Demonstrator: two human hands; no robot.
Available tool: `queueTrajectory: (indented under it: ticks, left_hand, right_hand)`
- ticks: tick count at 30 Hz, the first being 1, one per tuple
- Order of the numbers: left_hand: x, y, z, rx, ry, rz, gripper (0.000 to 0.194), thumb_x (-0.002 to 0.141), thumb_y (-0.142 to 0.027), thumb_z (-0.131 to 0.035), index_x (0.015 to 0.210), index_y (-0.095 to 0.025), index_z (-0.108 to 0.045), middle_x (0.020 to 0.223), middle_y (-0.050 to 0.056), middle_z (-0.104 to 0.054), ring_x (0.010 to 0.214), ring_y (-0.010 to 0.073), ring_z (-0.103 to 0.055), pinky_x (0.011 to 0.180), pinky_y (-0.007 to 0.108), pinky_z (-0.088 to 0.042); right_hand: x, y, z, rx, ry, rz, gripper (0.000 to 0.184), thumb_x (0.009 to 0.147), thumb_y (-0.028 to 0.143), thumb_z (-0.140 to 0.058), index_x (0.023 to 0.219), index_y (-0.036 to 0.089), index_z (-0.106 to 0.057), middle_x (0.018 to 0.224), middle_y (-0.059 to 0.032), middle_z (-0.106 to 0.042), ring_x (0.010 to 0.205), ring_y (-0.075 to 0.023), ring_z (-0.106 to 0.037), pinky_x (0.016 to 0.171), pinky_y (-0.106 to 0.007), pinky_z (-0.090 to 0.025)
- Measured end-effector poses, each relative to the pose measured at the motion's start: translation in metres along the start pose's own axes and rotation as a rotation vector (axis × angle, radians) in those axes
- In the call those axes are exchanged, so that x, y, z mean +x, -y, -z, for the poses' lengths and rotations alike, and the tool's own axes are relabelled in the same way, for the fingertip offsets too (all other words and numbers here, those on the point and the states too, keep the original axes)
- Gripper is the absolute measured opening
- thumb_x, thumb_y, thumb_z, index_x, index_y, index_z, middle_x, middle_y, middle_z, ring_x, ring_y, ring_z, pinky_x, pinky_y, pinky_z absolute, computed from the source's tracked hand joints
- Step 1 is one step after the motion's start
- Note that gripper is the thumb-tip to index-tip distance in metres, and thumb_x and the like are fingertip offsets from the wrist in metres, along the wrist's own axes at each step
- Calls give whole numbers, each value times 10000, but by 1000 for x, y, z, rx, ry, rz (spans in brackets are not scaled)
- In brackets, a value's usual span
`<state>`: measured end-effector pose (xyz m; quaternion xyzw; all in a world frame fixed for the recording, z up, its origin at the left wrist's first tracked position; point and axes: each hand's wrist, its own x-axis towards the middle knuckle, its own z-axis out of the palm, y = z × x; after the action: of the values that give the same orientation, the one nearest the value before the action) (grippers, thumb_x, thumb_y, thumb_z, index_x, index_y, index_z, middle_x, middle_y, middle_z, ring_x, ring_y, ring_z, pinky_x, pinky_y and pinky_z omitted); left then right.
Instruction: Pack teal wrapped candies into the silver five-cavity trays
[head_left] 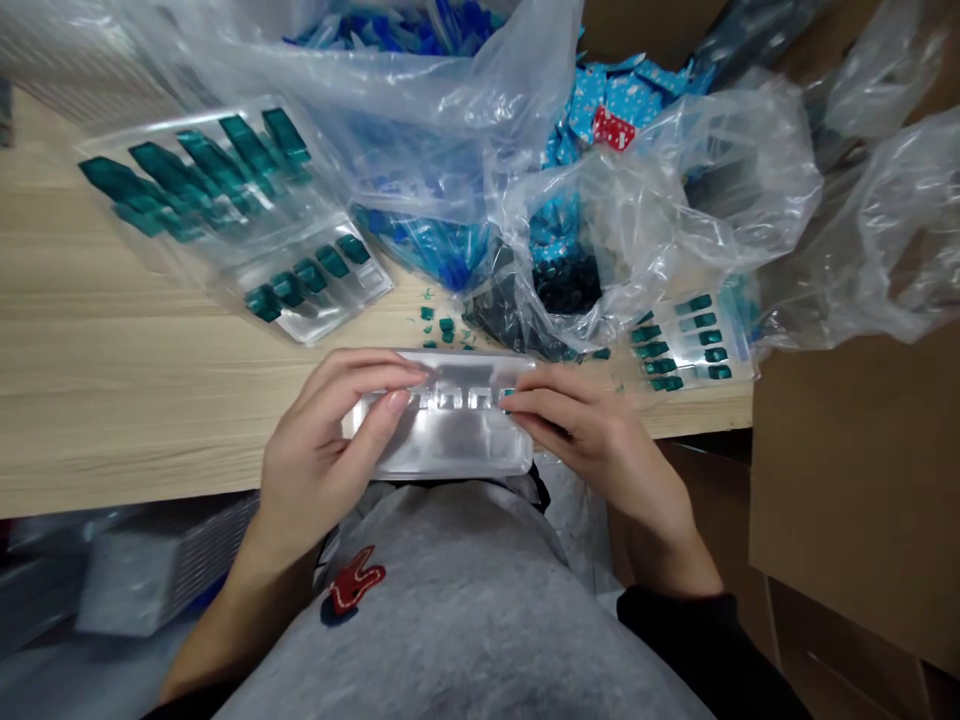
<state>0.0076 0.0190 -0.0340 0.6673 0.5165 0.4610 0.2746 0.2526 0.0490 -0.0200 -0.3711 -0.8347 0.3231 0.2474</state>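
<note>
Light wooden tabletop (112, 400) recorded from head view, with clear plastic bags (660, 200) heaped along its far side and a cardboard box (840, 480) at right. Clear plastic blister tray (450, 440) held above the near table edge, in front of the torso, by both hands. Left hand (330, 440) gripping the tray's left portion: fingers (360, 368) curled over the far edge, thumb pressed on the upper face. Right hand (600, 440) gripping the right end: fingers (540, 400) closed over the tray, beside a single teal piece (507, 396) seated in a cavity. Remaining cavities appear unfilled, though glare limits certainty. Small loose teal fragments (439, 320) noted on the wood just beyond the tray. Larger stacked tray (202, 190) of long teal pieces lies at far left; second tray (682, 345) with rows of teal pieces lies at right, partly under a bag. Blue printed packets (615, 100) and one red packet (613, 128) seen beyond the bags; dark pieces (568, 285) seen inside a bag. Grey sweatshirt (450, 600) with red patch (352, 580) visible below the hands
</note>
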Motion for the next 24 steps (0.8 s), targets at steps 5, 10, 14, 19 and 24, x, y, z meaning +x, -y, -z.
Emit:
queueTrajectory:
  ticks: [5, 10, 14, 19, 24]
  left_hand:
    - [-1, 3, 1, -4, 6, -3, 256, 915, -101, -608, 1083, -272, -699, 1025, 11, -693, 1001, 157, -648, 902, 295, -522]
    - [0, 2, 2, -1, 34, -25, 242, 923, -110, -605, 1089, -264, -690, 1025, 7, -695, 1000, 146, -651, 895, 275, -520]
    - [5, -8, -2, -33, 73, -77, 134, 937, -126, -599, 995, -217, -680, 988, 10, -691, 967, 130, -652, 874, 254, -521]
    - [14, -21, -21, -49, 121, -105, 118, 921, -105, -621, 974, -211, -630, 961, 1, -682, 960, 117, -660, 872, 244, -545]
    - [16, -24, -38, -248, 79, -39, 221, 891, -189, -691, 1071, -242, -573, 1030, 31, -660, 886, 135, -686, 772, 274, -614]
  right_hand:
    - [-1, -5, -8, -2, 17, -35, 214, 1006, 210, -528, 1152, 234, -682, 1123, -74, -686, 984, -184, -680, 807, -292, -569]
    - [-2, -7, -6, 129, -137, -90, 184, 927, 168, -661, 1086, 233, -728, 1031, -49, -690, 928, -158, -665, 774, -274, -560]
    - [13, 0, -3, 839, -465, -343, 79, 939, 295, -663, 958, 261, -732, 736, 39, -594, 553, -50, -506, 430, -127, -404]
    - [40, 11, -15, 1492, -314, -502, 138, 863, 346, -697, 906, 222, -655, 784, 37, -555, 573, -39, -474, 366, -93, -326]
    - [52, 21, -29, 1478, -377, -463, 207, 791, 330, -739, 951, 249, -635, 788, 35, -570, 584, -58, -471, 379, -122, -329]
